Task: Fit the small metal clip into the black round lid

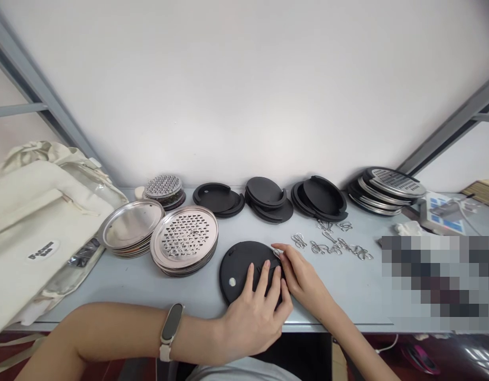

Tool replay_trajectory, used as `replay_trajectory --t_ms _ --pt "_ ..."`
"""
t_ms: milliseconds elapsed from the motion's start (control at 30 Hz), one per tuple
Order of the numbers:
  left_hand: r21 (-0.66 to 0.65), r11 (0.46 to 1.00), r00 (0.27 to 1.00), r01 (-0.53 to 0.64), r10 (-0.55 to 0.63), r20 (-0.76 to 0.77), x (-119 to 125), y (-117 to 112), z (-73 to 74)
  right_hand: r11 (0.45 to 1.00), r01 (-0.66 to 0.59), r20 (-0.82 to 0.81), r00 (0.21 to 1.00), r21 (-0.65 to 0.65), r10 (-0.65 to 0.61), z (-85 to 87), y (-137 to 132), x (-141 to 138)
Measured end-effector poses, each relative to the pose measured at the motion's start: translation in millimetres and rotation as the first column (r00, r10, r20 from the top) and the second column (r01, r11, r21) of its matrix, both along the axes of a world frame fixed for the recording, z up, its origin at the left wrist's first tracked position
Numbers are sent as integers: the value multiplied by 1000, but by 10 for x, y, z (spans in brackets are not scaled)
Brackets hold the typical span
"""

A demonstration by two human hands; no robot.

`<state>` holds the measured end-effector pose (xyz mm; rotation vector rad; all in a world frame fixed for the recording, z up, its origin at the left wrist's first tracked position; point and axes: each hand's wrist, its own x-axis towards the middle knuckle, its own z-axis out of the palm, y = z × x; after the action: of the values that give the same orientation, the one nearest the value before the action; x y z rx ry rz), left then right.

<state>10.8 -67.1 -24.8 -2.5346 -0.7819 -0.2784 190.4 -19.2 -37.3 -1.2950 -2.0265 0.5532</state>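
A round black lid (239, 263) lies flat on the grey table (149, 286) in front of me. My left hand (255, 316) rests on its near edge with fingers stretched flat across it; a watch sits on that wrist. My right hand (301, 275) is at the lid's right edge, fingers pinched on a small metal wire clip (277, 252) pressed against the lid. Several loose wire clips (332, 243) lie scattered just to the right.
Stacks of perforated steel discs (184, 238) and plain steel discs (131, 225) stand at left, black lids (268, 198) in stacks along the wall, more metal-topped discs (387, 188) at right. A cream fabric bag (34, 222) fills the left side. A blurred patch covers the right.
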Motion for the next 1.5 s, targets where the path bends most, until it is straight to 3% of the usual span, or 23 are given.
replay_trajectory --t_ms 967,1500 --pt "4 1000 1000 5 -5 6 6 0 -16 993 8 -46 999 120 -2 -32 19 -12" --pt "5 1000 1000 3 -3 6 4 3 -11 992 22 -78 997 125 -13 26 28 -13"
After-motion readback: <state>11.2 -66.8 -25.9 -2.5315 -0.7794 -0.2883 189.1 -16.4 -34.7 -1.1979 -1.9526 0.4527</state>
